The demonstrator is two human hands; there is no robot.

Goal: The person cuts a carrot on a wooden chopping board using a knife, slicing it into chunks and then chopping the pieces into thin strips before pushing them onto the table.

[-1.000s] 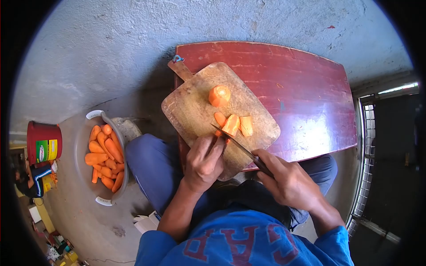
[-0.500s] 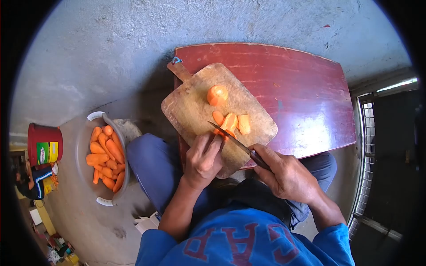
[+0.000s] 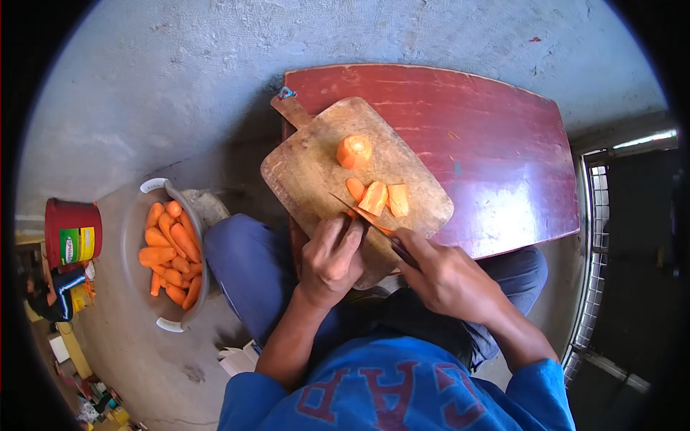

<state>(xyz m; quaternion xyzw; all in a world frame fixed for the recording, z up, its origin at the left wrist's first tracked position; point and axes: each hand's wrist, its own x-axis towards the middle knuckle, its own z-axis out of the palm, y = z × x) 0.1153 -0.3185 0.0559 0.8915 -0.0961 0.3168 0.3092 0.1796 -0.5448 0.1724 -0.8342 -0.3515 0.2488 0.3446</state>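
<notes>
In the head view, my right hand point(image 3: 453, 279) grips the dark handle of a knife point(image 3: 370, 220), its blade pointing up and left across the cutting board. My left hand point(image 3: 332, 260) is closed at the board's lower edge, fingertips pinching a carrot piece beside the blade; the fingers and knife mostly hide that piece. Just past the blade lie a cut carrot chunk point(image 3: 373, 198), another chunk point(image 3: 398, 200) and a small rounded slice point(image 3: 355, 189). A thick carrot stub point(image 3: 354, 151) rests farther up on the wooden cutting board point(image 3: 302, 165).
The board lies on a red wooden table point(image 3: 489, 158) against a blue wall point(image 3: 215, 65). To the left, a plastic tub point(image 3: 131, 269) on the floor holds several peeled carrots. A red bucket point(image 3: 56, 223) and another person point(image 3: 54, 298) are farther left; a barred door point(image 3: 598, 237) is at right.
The knife and my right hand have shifted slightly left and up, bringing the blade closer to my left fingertips. My left hand stays nearly in place.
</notes>
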